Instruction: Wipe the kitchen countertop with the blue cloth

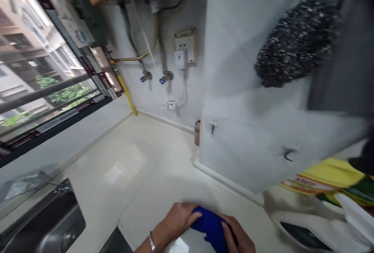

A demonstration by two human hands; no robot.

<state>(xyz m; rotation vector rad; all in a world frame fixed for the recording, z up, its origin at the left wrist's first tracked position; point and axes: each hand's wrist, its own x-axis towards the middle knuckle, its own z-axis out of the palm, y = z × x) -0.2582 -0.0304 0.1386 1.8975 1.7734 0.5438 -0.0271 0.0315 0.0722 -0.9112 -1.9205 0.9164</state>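
A dark blue cloth (212, 227) is bunched between my two hands at the bottom of the view, above the pale countertop (163, 171). My left hand (179, 220), with a silver bangle at the wrist, grips the cloth's left end, its thumb lying over the edge. On the other end, my right hand (238, 237) has its fingers closed round the fabric. The cloth's lower part runs out of the frame. A small white item (179, 246) shows below my left hand; its kind is unclear.
A steel sink (43, 225) is at lower left, below a window (43, 62). A dark scouring pad (295, 43) hangs close at upper right. Yellow packaging (330, 175) and a white appliance (309, 229) sit at right. Pipe valves (165, 78) and a socket (185, 46) are on the wall.
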